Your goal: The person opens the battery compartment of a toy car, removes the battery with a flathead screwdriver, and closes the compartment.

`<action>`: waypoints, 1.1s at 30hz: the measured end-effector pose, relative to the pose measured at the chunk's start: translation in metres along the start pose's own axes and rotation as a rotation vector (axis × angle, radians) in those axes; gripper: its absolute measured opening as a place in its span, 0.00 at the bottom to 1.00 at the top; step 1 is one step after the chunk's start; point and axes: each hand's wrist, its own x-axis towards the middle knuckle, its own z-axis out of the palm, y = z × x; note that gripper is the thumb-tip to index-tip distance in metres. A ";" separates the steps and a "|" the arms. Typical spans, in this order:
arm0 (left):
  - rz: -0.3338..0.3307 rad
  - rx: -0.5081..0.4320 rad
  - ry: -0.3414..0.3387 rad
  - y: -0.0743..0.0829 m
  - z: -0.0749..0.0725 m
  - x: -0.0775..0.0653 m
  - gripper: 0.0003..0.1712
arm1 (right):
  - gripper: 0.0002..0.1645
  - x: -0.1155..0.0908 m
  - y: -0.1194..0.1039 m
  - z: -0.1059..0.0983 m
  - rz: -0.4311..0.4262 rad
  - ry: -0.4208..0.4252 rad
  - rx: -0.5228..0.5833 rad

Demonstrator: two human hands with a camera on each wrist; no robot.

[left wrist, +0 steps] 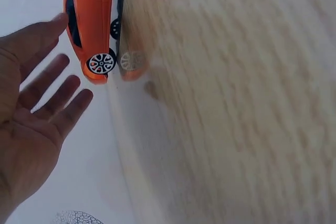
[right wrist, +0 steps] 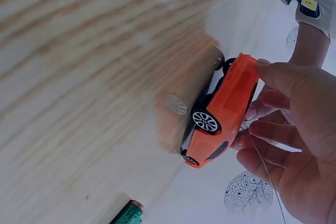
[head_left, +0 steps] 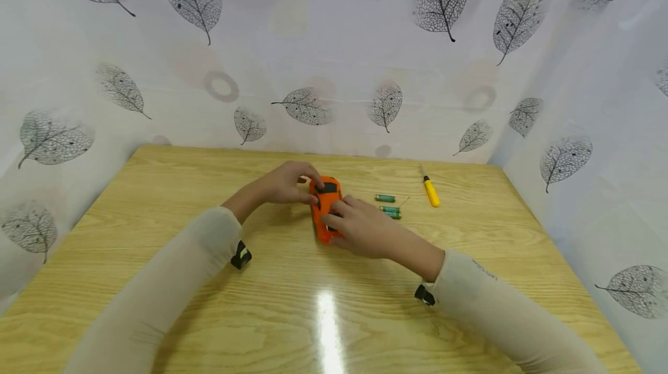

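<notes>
An orange toy car [head_left: 325, 203] with dark windows and silver spoked wheels stands on the wooden table, its length pointing away from me. My left hand [head_left: 291, 182] is at its far left side. In the left wrist view that hand's fingers [left wrist: 55, 90] spread out straight, and one digit touches the dark side window. From the right, my right hand [head_left: 360, 229] holds the car's near end. The right wrist view has the thumb [right wrist: 283, 77] of the right hand [right wrist: 310, 129] against one end of the orange car [right wrist: 226, 111], with bent fingers over its roof.
Several green batteries [head_left: 390, 212] lie on the table [head_left: 250, 304] to the right of the car. Beyond them is a screwdriver [head_left: 431, 193] with a yellow handle. A leaf-patterned white cloth [head_left: 334, 61] closes off the back and sides.
</notes>
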 end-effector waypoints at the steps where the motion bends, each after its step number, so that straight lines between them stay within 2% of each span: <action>1: -0.014 0.000 0.010 0.001 0.001 0.000 0.17 | 0.22 0.000 0.001 -0.001 -0.002 0.002 -0.008; 8: -0.110 -0.008 0.041 0.006 0.005 -0.003 0.20 | 0.26 0.001 0.007 -0.011 0.028 0.004 0.001; 15: -0.156 -0.031 0.015 0.009 0.009 -0.004 0.20 | 0.28 0.003 0.013 -0.007 0.036 -0.084 0.052; 21: -0.141 -0.039 0.004 0.009 0.011 -0.001 0.18 | 0.27 0.003 0.010 0.001 0.039 -0.128 0.084; 28: -0.103 -0.084 -0.032 0.004 0.010 0.005 0.16 | 0.25 0.004 0.003 0.008 0.049 -0.106 0.057; 33: -0.081 -0.119 -0.053 0.002 0.008 0.007 0.16 | 0.25 0.005 -0.003 0.005 0.059 -0.105 0.038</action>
